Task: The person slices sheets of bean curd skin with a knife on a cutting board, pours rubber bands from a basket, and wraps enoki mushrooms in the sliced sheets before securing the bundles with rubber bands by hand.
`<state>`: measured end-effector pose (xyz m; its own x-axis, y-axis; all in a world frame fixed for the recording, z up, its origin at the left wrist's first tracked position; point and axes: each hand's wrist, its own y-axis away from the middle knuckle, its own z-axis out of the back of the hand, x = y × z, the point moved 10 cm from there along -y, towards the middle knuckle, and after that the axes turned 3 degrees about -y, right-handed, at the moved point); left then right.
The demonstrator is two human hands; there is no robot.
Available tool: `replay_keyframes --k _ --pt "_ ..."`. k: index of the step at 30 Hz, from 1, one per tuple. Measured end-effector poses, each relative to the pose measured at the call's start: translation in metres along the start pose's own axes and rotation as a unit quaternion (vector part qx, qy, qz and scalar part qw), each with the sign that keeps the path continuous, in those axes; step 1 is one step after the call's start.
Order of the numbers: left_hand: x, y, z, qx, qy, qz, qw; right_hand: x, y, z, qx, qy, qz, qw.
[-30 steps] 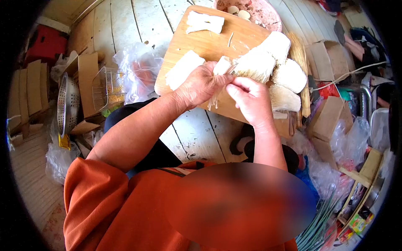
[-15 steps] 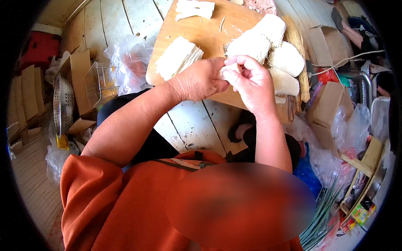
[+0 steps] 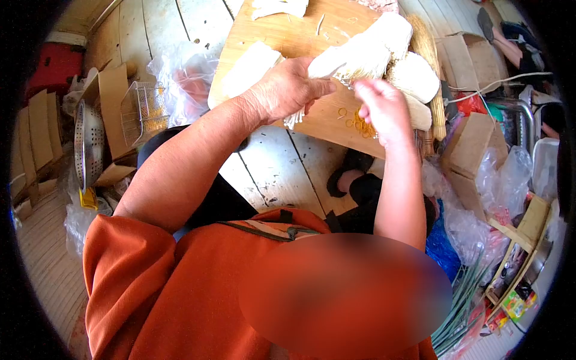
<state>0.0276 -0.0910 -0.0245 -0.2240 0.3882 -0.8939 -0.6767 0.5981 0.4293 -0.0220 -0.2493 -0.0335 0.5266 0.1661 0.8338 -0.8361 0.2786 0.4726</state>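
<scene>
My left hand (image 3: pixel 291 90) is closed around a bundle of thin white strands (image 3: pixel 293 120), whose cut ends poke out below the fingers. Most of that bundle is hidden by the hand. Near some yellow rubber bands (image 3: pixel 362 127) on the wooden board (image 3: pixel 324 133), my right hand (image 3: pixel 384 111) has its fingers curled together. Motion blurs its fingertips, and whatever they may hold is not clear. A pale white bundle (image 3: pixel 252 67) lies left of my left hand. Between and beyond both hands rests a larger white stringy bundle (image 3: pixel 366 51).
More white bundles (image 3: pixel 414 77) sit at the board's right, beside a straw broom (image 3: pixel 425 54). Another white piece (image 3: pixel 279 7) lies at the far edge. Plastic bags (image 3: pixel 183 84), a wire basket (image 3: pixel 143 114) and a metal colander (image 3: pixel 90 144) stand left; cardboard boxes (image 3: pixel 474 144) stand right.
My hands were together, pinching a small pale piece; now they are apart. The right hand has moved right, uncovering the rubber bands. The left hand has shifted up slightly, strands now showing beneath it.
</scene>
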Motion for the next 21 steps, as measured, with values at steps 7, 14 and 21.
replay_keyframes --k 7,14,21 --pt "0.008 0.002 0.008 -0.032 0.000 0.030 0.999 -0.048 -0.022 -0.010 -0.063 0.400 0.008 0.914" --pt "0.000 0.005 0.010 -0.015 0.040 0.030 0.999 -0.044 -0.026 -0.020 -0.042 0.444 0.007 0.895" --pt "0.009 0.008 0.023 -0.043 -0.086 0.090 0.991 -0.014 -0.003 -0.031 0.011 0.038 -0.008 0.999"
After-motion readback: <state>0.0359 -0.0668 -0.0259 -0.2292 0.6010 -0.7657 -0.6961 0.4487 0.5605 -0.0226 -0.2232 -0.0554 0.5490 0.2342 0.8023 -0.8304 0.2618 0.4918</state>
